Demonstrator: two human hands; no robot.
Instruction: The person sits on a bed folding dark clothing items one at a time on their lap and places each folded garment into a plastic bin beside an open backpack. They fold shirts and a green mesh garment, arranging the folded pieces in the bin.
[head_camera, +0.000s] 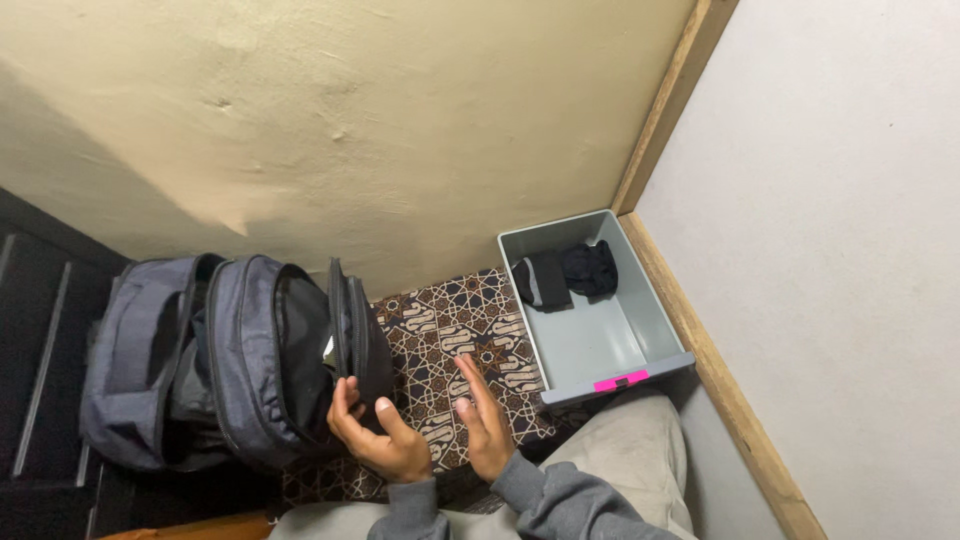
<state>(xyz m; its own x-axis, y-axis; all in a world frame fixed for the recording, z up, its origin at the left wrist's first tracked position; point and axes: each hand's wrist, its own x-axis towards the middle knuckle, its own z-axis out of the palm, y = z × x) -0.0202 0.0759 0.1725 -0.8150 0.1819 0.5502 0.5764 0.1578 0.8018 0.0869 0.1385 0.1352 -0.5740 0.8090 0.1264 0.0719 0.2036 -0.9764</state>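
Backpack (230, 360) stands open on the patterned mat (450, 330), against the wall. Left hand (375, 430) clamps its front flap (355, 335); keep that pulled wide. Right hand (482, 425) hovers empty, fingers spread, near the grey bin (600, 345).

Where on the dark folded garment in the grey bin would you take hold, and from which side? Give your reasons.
Probably from above, pinching the raised folded edge of the dark garment. It lies bunched at the far end of the grey bin, whose walls block any sideways approach, while the top is open. The right hand, open and empty, is nearer than the left hand, which holds the backpack flap.
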